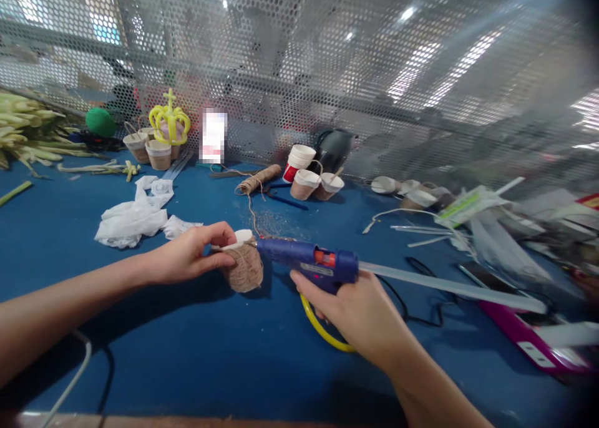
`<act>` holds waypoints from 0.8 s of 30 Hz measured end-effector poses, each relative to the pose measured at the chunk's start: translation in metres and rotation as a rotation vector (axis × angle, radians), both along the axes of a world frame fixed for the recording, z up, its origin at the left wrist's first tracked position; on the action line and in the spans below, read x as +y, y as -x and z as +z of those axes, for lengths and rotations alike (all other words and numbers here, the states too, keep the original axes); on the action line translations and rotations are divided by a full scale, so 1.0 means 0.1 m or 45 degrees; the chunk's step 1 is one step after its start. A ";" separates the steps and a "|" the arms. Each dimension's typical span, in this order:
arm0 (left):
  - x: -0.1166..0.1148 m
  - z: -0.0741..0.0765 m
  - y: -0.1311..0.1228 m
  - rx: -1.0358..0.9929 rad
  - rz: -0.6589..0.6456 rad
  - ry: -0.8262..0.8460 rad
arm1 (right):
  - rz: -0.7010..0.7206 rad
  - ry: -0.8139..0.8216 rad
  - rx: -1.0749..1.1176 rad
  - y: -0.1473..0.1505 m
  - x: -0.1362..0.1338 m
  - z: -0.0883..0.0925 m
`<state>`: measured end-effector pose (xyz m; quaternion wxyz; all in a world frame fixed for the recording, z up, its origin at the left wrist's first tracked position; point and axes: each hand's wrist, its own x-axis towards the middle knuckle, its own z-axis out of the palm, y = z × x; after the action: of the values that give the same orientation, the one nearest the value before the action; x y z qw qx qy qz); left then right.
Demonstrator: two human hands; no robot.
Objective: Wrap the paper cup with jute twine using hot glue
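Note:
Tilted on its side above the blue table, a small cup wrapped in brown twine (246, 269) has its white rim pinched between the thumb and fingers of my left hand (206, 250). My right hand (353, 309) grips a blue hot glue gun (304, 256), and its nozzle meets or nearly meets the twine just below the cup's rim. A long clear glue stick (449, 284) sticks out of the gun's back. From the cup, a strand of twine (253, 213) runs up to a twine roll (259, 179).
Twine-wrapped cups (306, 184) and a stack of white cups (298, 160) stand near the perforated metal screen (281, 72). Crumpled white lace (131, 219) lies left. At right are loose glue sticks (421, 230), a purple power strip (519, 340) and dark cables. A yellow crown-shaped piece (169, 119) sits at back left.

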<state>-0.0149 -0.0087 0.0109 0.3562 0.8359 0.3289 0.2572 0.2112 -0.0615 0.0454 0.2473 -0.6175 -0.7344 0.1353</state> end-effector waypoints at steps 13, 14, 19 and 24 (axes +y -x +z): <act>0.01 0.00 0.01 0.027 0.015 -0.041 | 0.132 -0.018 0.052 -0.02 0.06 0.11; 0.01 0.00 0.01 0.031 0.016 -0.037 | 0.148 -0.004 0.041 -0.02 0.05 0.12; 0.00 0.01 0.01 0.028 0.012 -0.024 | 0.144 -0.024 -0.004 -0.01 0.04 0.16; 0.00 0.00 0.01 0.022 0.001 -0.018 | 0.139 -0.008 0.020 -0.02 0.06 0.15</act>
<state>-0.0162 -0.0085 0.0108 0.3473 0.8405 0.3304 0.2527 0.2131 -0.0554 0.0602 0.2473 -0.5745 -0.7655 0.1511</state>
